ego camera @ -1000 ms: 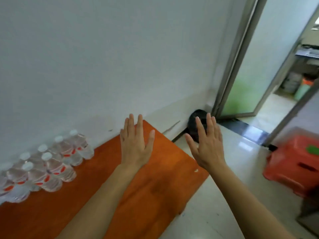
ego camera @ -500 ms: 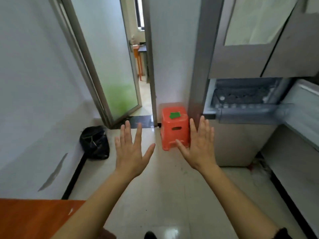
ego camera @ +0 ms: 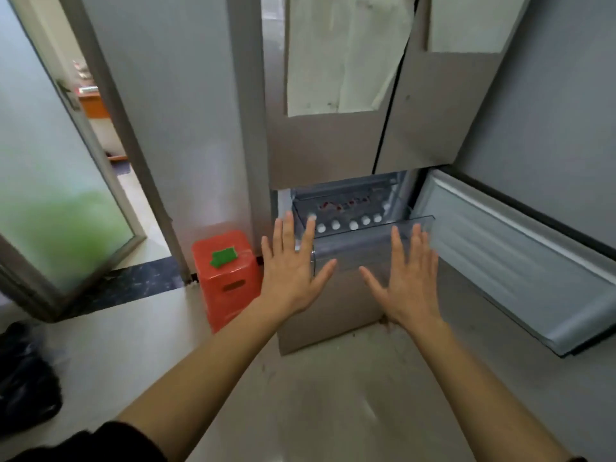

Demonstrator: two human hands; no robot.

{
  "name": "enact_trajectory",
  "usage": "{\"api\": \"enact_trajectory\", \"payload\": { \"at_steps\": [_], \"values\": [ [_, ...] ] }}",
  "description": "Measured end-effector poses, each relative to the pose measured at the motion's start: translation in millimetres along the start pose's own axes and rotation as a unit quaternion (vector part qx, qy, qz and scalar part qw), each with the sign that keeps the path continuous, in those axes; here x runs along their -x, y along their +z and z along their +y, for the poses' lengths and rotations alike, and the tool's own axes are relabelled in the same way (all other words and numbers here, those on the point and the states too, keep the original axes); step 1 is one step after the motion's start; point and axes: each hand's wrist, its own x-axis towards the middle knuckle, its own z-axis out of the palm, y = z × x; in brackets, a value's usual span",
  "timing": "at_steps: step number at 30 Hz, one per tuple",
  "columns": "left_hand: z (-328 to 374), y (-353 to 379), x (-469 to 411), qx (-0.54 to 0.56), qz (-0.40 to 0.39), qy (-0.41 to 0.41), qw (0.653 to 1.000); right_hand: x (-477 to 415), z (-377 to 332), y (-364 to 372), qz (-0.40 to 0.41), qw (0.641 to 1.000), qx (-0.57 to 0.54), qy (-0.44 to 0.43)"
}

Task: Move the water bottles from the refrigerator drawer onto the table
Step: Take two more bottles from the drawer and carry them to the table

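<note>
I'm holding my left hand (ego camera: 293,271) and right hand (ego camera: 411,278) out flat, fingers spread, gripping nothing. Water bottles (ego camera: 350,223) are standing capped in the open refrigerator drawer (ego camera: 373,238) at 12 o'clock. Judging them full: heavyish, thin-walled, maybe cold-slick, so I'm planning mid-body grabs. Red stool (ego camera: 226,275) at 10 o'clock, glossy floor (ego camera: 316,411) below; the table isn't in view.

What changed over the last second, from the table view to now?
The view swung from the orange table with its bottles, past the doorway, to the open refrigerator drawer, where bottle caps show. Nothing was taken hold of or let go. The left hand and right hand stayed open, empty, fingers spread. The red stool now sits closer, left of the drawer.
</note>
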Motion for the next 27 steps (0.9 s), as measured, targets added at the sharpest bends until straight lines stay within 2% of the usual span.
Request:
{"api": "enact_trajectory", "payload": {
  "at_steps": [5, 11, 15, 21, 24, 27],
  "values": [
    [52, 50, -76, 0.005, -0.051, 0.068, 0.996, -36, 74, 14, -0.003, 0.997, 0.001, 0.078],
    [79, 125, -163, -0.013, -0.128, 0.032, 0.991, -108, 158, 69, -0.058, 0.994, -0.015, 0.092],
    [78, 159, -202, -0.034, -0.181, -0.055, 0.981, -168, 191, 102, -0.126, 0.99, -0.04, 0.051],
    [76, 193, -247, -0.042, -0.212, -0.161, 0.963, -257, 214, 145, -0.214, 0.973, -0.05, -0.07],
    [73, 210, -264, -0.048, -0.279, -0.176, 0.943, -283, 213, 167, -0.261, 0.958, -0.054, -0.11],
    [64, 224, -292, 0.007, -0.345, -0.173, 0.922, -310, 210, 192, -0.316, 0.938, -0.045, -0.135]
  ]
}}
